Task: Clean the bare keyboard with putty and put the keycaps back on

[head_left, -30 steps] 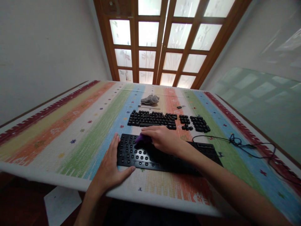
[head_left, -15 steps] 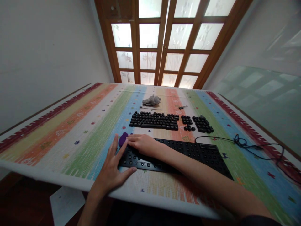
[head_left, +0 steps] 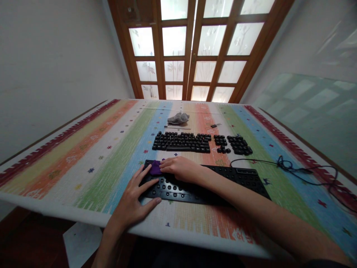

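A black keyboard base [head_left: 223,175] with its keycaps off lies near the front edge of the table. My right hand [head_left: 178,168] presses a purple cloth [head_left: 155,168] onto the upper left part of the base, fingers together on it. At the base's left end rests my left hand [head_left: 136,197], its fingers spread and the thumb along the front edge. Part of the base is hidden under my right forearm. Just beyond it, the loose black keycaps [head_left: 184,141] are laid out in keyboard order.
A grey crumpled cloth [head_left: 178,118] lies farther back, with a thin stick [head_left: 178,128] before it. A small black-handled tool [head_left: 214,125] is to its right. The keyboard's cable [head_left: 292,169] coils on the right of the striped tablecloth [head_left: 111,156].
My right hand has moved the purple cloth to the right, from the base's left edge onto its top rows. My left hand stays at the left end.
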### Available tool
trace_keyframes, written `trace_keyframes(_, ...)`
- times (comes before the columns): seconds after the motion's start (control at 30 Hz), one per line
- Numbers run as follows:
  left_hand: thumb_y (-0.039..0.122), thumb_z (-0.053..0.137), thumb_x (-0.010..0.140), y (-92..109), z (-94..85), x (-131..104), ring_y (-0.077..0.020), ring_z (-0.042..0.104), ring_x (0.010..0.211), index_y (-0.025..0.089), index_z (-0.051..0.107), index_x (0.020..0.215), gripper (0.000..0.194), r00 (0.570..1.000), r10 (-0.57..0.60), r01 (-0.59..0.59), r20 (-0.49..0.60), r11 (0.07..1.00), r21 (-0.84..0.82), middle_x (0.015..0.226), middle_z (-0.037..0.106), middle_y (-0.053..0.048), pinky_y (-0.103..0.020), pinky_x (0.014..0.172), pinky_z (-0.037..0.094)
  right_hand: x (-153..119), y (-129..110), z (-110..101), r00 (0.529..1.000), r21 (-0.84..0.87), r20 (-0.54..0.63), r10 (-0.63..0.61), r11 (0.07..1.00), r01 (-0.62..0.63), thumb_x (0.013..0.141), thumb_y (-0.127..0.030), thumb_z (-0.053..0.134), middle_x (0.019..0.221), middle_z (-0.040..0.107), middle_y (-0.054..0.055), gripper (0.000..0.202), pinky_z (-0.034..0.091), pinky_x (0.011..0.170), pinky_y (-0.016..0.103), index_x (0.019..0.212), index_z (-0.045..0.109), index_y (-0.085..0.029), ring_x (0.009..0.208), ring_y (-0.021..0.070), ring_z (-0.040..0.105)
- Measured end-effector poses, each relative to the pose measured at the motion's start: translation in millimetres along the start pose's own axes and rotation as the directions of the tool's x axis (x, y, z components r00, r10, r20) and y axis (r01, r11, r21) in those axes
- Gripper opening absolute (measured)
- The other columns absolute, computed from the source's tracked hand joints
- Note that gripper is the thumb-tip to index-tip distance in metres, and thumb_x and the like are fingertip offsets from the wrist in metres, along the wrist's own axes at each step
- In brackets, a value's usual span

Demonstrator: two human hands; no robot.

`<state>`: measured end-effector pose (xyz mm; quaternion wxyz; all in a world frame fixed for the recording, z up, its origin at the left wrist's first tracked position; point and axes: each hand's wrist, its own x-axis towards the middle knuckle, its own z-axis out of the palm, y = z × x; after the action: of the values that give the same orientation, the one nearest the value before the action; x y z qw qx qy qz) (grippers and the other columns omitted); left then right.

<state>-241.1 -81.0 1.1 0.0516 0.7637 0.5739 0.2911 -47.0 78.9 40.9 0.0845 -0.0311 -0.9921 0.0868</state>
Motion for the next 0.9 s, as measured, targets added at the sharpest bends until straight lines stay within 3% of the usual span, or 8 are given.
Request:
trace_keyframes(0.17,0.039,0.069,0.088,-2,0.8,1,-0.0348,0.038,0.145,0.033,0.062,0.132,0.044,1.0,-0.013,0.013,0.019,1.0,-0.01,0.153,0.049,-0.005,-0.064,0.113,0.039,-21,3,-2,0.999,0.026,-0.02,0.026,0.999,-0.026,0.08,0.01,0.05,0.124,0.071,0.017,0.045,0.049,0.109,0.037,0.115,0.072,-0.007,0.124,0.022,0.063)
trace_keyframes(0.57,0.04,0.069,0.088,-3,0.7,1,-0.0354,0.04,0.144,0.032,0.064,0.13,0.043,1.0,-0.004,0.004,-0.002,1.0,0.0,0.153,0.048,-0.006,-0.065,0.111,0.041,-74,2,-17,0.995,0.111,-0.04,0.096,0.99,-0.091,0.077,0.009,0.048,0.115,0.075,0.013,0.046,0.05,0.108,0.038,0.109,0.074,-0.011,0.117,0.0192,0.067)
trace_keyframes(0.9,0.04,0.07,0.086,-4,0.8,1,-0.0361,0.042,0.143,0.032,0.064,0.129,0.044,1.0,0.004,-0.005,-0.023,1.0,-0.003,0.152,0.05,-0.006,-0.066,0.11,0.042,-130,3,-23,0.978,0.076,-0.078,0.194,0.979,-0.188,0.069,0.012,0.043,0.111,0.077,0.01,0.058,0.054,0.104,0.038,0.108,0.075,-0.015,0.113,0.0168,0.069)
